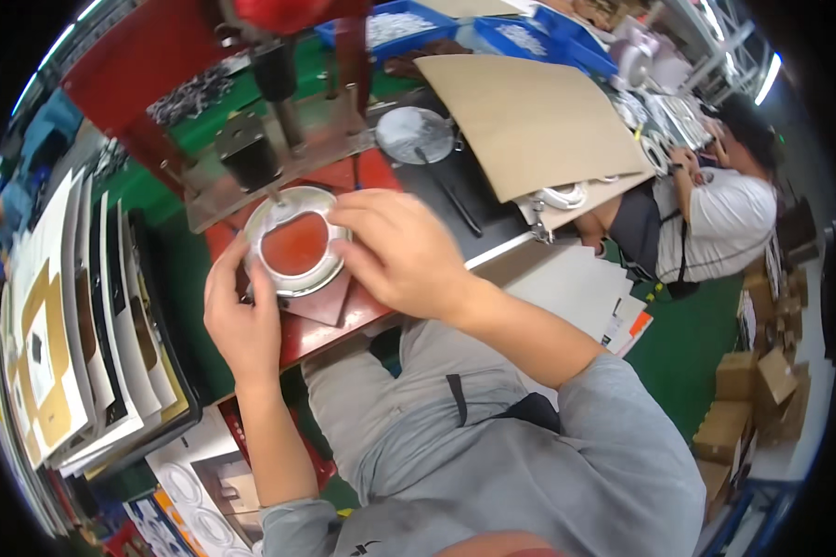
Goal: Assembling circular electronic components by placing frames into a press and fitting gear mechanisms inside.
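Note:
A round white ring [323, 274] with an open middle sits over the red base [376, 172] of a press, and red shows through its centre. My left hand [241, 316] grips its left rim between thumb and fingers. On the opposite side, the fingers and thumb of my right hand [404, 251] close on the right rim. Just above the ring's far edge hangs the press's black block [246, 153]. A flat reddish-brown plate [323, 304] pokes out beneath the ring toward me. Whether the ring rests on anything is hidden.
Upright flat boards [74, 325] crowd the left. Right of the press lie a round grey disc [413, 135] and a large cardboard sheet [538, 121] over white rings [563, 195]. Blue bins [399, 28] stand behind. A co-worker [715, 218] sits at the right, near cardboard boxes [729, 418].

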Action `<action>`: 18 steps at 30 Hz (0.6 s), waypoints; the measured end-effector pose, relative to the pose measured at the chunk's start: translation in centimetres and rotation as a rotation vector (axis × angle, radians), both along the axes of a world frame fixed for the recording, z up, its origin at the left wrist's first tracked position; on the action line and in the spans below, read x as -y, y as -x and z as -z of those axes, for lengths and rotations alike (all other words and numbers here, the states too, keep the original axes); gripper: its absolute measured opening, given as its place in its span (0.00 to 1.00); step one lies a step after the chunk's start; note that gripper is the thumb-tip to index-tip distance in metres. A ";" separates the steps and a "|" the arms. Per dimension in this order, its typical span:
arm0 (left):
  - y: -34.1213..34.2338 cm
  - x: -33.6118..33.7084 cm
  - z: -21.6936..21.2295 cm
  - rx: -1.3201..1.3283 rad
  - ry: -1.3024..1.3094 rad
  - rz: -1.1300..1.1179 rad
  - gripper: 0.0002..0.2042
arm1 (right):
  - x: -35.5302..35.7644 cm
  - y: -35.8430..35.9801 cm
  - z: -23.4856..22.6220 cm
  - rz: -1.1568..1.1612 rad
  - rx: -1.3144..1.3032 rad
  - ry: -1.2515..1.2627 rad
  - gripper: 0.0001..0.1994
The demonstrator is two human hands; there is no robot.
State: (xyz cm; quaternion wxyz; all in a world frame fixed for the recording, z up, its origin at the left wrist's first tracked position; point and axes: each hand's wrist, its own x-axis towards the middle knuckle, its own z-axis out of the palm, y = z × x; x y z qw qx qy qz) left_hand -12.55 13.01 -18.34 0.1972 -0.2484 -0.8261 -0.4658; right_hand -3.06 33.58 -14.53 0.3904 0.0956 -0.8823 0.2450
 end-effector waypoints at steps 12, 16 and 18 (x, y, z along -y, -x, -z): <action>-0.7 -0.2 -0.7 0.059 -0.103 0.045 0.14 | -14.9 -9.3 2.0 0.683 0.380 -0.314 0.34; -1.4 0.2 -1.1 -0.089 -0.158 0.030 0.12 | -16.4 -8.9 2.4 0.675 0.340 -0.256 0.24; -2.2 0.6 -1.5 -0.129 -0.171 0.045 0.12 | -17.2 -9.2 0.3 0.673 0.286 -0.202 0.18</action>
